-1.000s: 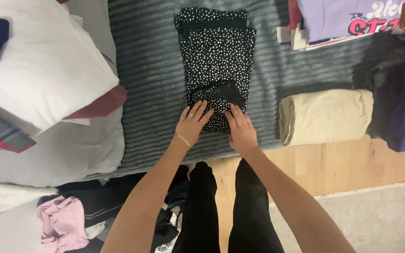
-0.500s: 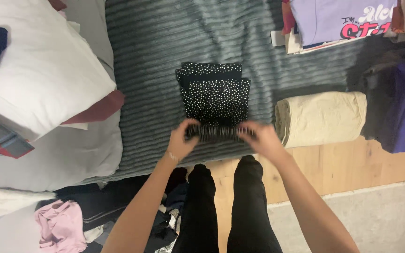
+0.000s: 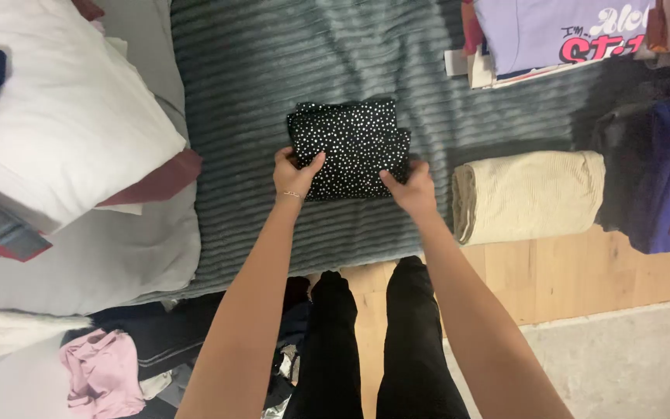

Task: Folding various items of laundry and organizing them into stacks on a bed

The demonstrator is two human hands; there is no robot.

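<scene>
Head view: both hands grip a folded black dotted garment (image 3: 350,147) at frame centre.
Left hand (image 3: 295,175) and right hand (image 3: 411,186) clasp its lower corners on the grey ribbed blanket (image 3: 273,77); a beige roll (image 3: 529,194) lies right.

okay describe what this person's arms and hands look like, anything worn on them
Both arms are bare to the edge of the picture, with no sleeves showing. The left hand has a thin bracelet at the wrist. The right hand shows no jewellery or glove.
</scene>
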